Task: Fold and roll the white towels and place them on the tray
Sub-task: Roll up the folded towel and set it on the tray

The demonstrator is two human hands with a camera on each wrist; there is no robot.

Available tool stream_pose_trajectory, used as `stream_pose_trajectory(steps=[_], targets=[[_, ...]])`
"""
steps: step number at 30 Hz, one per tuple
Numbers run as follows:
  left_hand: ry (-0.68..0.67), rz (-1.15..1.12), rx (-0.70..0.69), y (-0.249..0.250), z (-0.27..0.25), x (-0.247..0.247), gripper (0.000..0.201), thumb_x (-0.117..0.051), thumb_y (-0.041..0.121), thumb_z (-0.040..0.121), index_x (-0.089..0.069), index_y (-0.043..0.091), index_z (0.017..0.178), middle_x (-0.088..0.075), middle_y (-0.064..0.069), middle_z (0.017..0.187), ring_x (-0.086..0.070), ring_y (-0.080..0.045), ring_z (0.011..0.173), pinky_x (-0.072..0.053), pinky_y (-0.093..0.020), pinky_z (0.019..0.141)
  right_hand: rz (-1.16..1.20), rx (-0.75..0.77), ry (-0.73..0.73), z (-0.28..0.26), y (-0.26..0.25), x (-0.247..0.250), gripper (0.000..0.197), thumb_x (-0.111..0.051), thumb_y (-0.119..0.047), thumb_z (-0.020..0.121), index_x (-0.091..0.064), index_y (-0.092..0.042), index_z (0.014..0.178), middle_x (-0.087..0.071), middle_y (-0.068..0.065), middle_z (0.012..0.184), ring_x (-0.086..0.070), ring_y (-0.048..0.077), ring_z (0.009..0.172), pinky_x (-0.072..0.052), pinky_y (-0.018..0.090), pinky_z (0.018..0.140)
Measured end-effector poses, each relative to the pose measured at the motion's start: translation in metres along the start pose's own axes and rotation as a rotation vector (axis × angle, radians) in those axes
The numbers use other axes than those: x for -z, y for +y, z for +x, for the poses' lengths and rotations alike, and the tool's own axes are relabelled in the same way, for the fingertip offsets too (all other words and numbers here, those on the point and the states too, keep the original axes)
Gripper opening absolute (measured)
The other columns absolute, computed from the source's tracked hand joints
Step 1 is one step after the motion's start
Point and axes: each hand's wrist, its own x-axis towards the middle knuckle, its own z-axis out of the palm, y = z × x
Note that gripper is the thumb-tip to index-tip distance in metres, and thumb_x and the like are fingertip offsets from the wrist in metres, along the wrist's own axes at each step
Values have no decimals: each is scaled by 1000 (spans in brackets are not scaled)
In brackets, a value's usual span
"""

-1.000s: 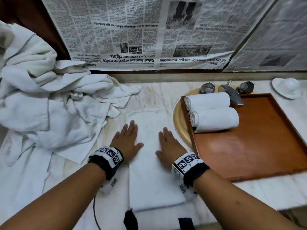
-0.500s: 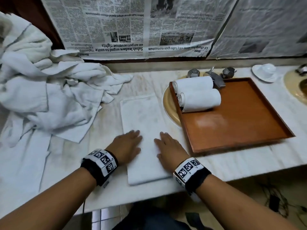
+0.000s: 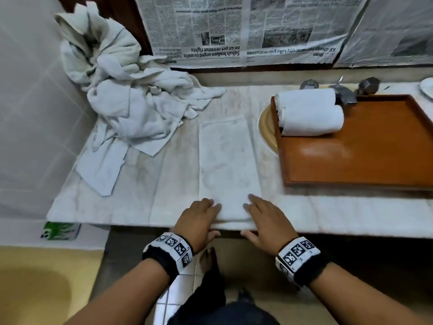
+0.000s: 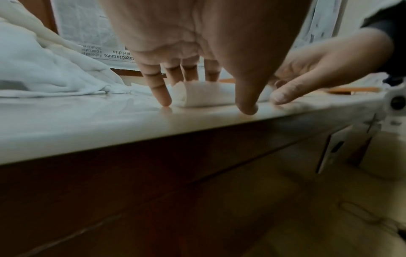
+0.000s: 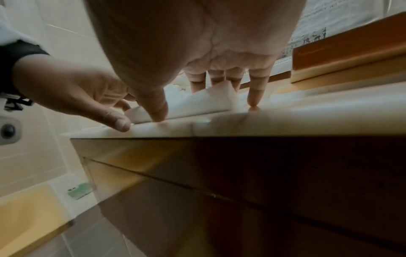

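A white towel (image 3: 228,160), folded into a long narrow strip, lies on the marble counter (image 3: 178,174) and runs away from me. My left hand (image 3: 202,213) and right hand (image 3: 261,211) rest side by side on its near end at the counter's front edge. The fingers lie straight on the cloth and the thumbs sit at the front edge. The wrist views show the towel's thick near end (image 4: 202,97) (image 5: 204,104) between fingers and thumb. Two rolled white towels (image 3: 307,100) (image 3: 312,120) lie on the orange-brown tray (image 3: 375,151) at the right.
A heap of loose white towels (image 3: 131,97) fills the counter's back left corner. The tray lies over a tan basin (image 3: 267,130), with a tap (image 3: 343,92) behind it. Newspaper (image 3: 234,26) covers the wall. A white dish (image 3: 427,86) sits far right.
Both hands have slid back along the towel from its middle to its near end at the counter's edge. The head view has pulled back and now shows the floor.
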Motion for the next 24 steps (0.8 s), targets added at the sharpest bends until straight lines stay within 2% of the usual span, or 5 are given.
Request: stream_pose_trajectory(steps=[5,9,15,19,24], targets=[[51,31,16,-1,-13,-3,41,-76,11,69,-60,13,106,-58,-6,110,-59,-32,94,-55,-41,58,131,94,260,-19,4,-19,44,-86,-13,69,-70,-12,111,-63,10,115,-66,30,90,-60,41,73],[125,-30,-1,-8,-15,-8,32,-76,12,70,-63,14,100,-61,-4,105,-59,-30,93,-56,-40,57,164,129,417,-30,8,-23,35,-87,-1,65,-76,-9,98,-71,11,106,-71,29,89,-62,39,68],[263,-224,-41,-8,-25,-11,15,-71,20,84,-72,15,99,-67,-3,96,-61,-26,86,-46,-25,78,193,74,364,-35,14,-10,16,-75,-14,83,-73,-15,99,-69,1,95,-62,23,90,-55,37,77],[220,-335,101,-3,-21,-1,45,-39,46,92,-69,12,95,-67,-4,89,-60,-25,83,-38,-24,75,219,-131,162,-26,6,8,17,-58,-37,95,-65,-26,105,-67,-9,100,-58,15,95,-46,33,86],[221,-479,354,2,-11,6,11,-62,25,92,-52,21,90,-57,6,71,-53,-16,66,-35,-26,64,441,-497,109,-13,-5,22,20,-72,-42,82,-57,-28,80,-64,-12,80,-62,14,80,-53,32,78]])
